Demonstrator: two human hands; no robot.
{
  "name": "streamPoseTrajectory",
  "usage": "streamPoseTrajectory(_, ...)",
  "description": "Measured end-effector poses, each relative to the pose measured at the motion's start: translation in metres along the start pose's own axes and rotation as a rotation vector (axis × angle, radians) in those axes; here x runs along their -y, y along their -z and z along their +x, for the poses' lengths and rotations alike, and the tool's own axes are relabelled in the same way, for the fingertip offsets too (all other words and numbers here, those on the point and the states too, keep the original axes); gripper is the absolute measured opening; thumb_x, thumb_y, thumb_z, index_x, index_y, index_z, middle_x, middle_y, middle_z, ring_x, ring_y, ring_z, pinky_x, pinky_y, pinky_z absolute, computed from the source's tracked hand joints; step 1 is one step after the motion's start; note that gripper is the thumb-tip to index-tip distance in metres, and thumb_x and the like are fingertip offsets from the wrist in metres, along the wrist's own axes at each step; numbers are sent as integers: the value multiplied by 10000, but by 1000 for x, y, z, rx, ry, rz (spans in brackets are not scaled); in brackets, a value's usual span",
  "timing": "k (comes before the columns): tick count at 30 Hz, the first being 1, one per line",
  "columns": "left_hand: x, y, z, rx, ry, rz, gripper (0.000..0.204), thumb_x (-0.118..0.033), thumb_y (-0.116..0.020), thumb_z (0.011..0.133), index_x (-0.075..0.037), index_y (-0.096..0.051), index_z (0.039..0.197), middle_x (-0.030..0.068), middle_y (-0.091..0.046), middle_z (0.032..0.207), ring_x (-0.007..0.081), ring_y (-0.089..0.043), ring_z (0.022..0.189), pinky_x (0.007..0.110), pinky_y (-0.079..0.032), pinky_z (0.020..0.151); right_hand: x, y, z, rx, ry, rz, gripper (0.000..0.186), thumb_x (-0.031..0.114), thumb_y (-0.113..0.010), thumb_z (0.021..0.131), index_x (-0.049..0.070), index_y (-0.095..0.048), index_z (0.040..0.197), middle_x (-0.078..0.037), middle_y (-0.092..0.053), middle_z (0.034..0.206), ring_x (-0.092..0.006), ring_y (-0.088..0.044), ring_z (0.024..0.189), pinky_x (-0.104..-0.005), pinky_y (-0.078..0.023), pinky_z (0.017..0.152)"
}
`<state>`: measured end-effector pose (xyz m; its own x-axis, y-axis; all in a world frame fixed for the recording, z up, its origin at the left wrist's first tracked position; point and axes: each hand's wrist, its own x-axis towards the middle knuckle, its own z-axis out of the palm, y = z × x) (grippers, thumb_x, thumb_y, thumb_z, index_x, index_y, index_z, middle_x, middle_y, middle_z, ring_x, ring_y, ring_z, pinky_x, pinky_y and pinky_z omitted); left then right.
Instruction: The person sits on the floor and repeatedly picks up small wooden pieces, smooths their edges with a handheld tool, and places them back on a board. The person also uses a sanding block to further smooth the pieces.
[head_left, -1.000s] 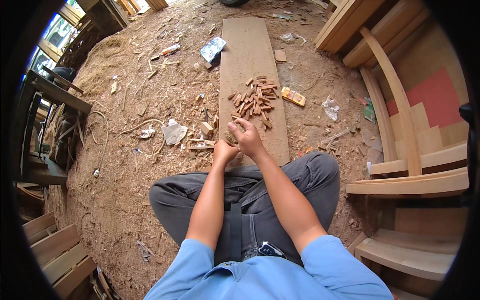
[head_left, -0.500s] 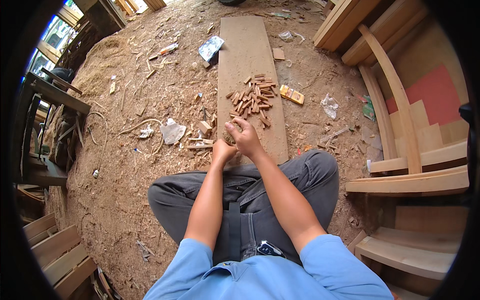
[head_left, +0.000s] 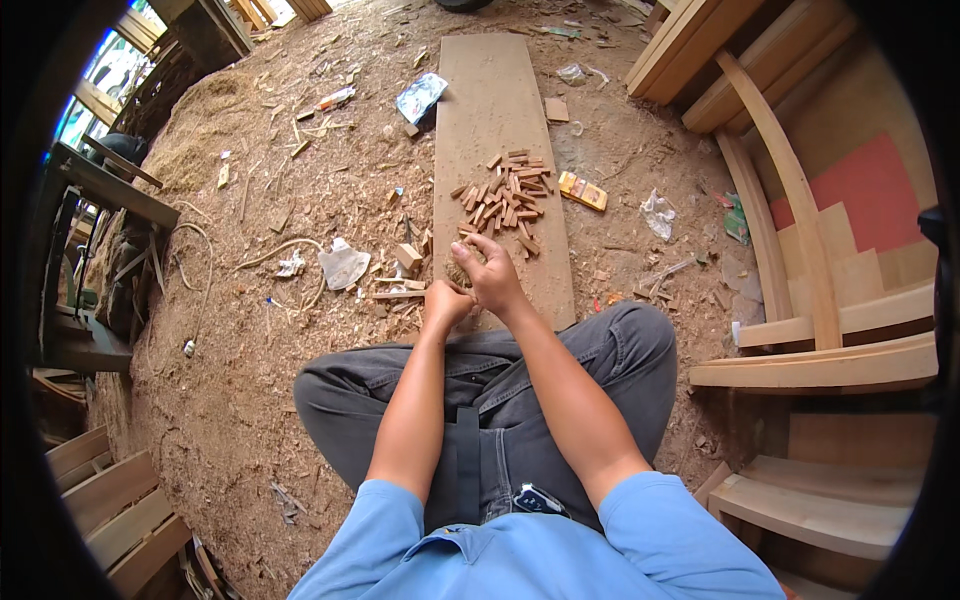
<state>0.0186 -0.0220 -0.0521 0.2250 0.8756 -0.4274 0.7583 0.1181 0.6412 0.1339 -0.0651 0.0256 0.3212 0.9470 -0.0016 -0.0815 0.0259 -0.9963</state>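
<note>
My left hand (head_left: 447, 302) is closed low over the near end of a long wooden board (head_left: 487, 85), its fingers bent out of sight. Beside it, just to the right and slightly farther off, my right hand (head_left: 490, 277) is curled with its knuckles up. The two hands almost touch. Whatever lies in either grip is hidden or too small to name. Right beyond my right hand, a loose heap of small reddish-brown wooden pieces (head_left: 508, 192) covers the middle of the board.
Sawdust and shavings cover the ground. Left of the board lie a blue-silver packet (head_left: 421, 97), a white scrap (head_left: 345, 264) and wood offcuts (head_left: 408, 256). A yellow packet (head_left: 583, 191) lies to its right. Wooden frames (head_left: 820, 365) stand at the far right, slatted wood (head_left: 120, 510) at lower left.
Both hands stay in nearly the same place and pose, and the heap of wooden pieces looks the same.
</note>
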Motion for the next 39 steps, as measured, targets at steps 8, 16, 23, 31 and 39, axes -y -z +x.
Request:
streamPoseTrajectory(8,-5,0,-4,-33,7,32,269,-193,-796,644,16,-747,806,207,-731,867,302,-728,838,374,-553,792,0,-2,2,-19,0,1,237,223,-637,966,-3,-613,899,29,-559,767,-46,-486,740,-226,-424,661)
streamPoseTrajectory(16,9,-6,5,-5,-2,-83,432,-238,-821,626,70,-713,909,254,-716,930,326,-720,886,386,-546,778,-1,-2,0,4,68,-8,237,223,-638,957,-5,-630,895,-6,-597,778,-67,-516,754,-250,-442,681)
streamPoseTrajectory(23,2,-3,5,74,94,-57,412,-222,-804,653,92,-686,892,249,-713,878,287,-725,839,384,-540,727,-12,0,2,37,-58,-134,482,332,-667,922,-106,-640,1123,-237,-691,1086,-272,-658,1027,-355,-506,904)
streamPoseTrajectory(31,10,-6,9,70,65,-121,447,-227,-799,655,121,-679,907,276,-706,917,327,-719,895,396,-538,747,-10,-2,1,-13,44,-128,370,290,-670,930,-74,-655,1001,-84,-680,817,-122,-601,754,-285,-488,691)
streamPoseTrajectory(39,4,-5,0,-41,-5,-52,453,-278,-799,646,109,-696,857,276,-707,887,343,-717,885,407,-540,773,-9,-3,-1,-34,101,-204,287,258,-671,937,-28,-639,935,-27,-634,790,-84,-545,744,-263,-454,689)
